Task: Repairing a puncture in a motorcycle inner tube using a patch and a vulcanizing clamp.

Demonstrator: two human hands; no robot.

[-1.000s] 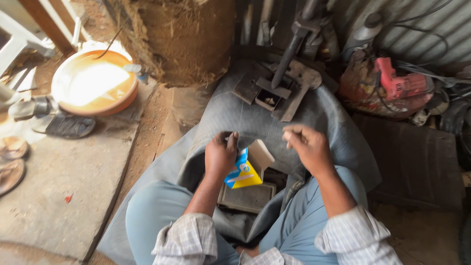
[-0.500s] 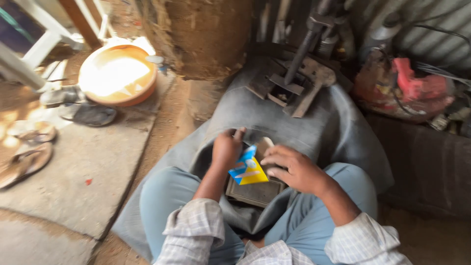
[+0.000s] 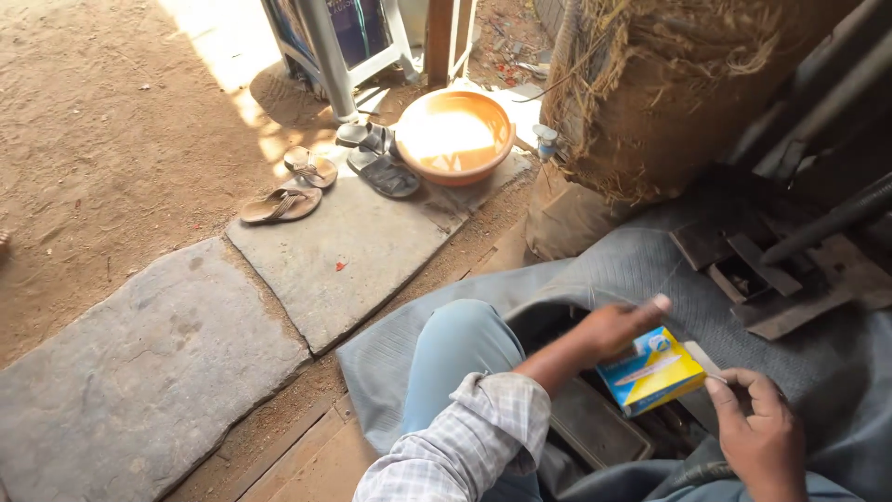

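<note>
The small yellow-and-blue box (image 3: 653, 376) sits over your lap, pinched at its far end by your left hand (image 3: 621, 327). Just beside its near corner, your right hand (image 3: 757, 420) pinches the opened flap, or perhaps something thin. You seem mid-opening; next calls for steadying the box.

You get hard sunlight at the top of the frame, glaring off the orange bowl (image 3: 454, 136); lower right sits shaded, slightly soft.
</note>
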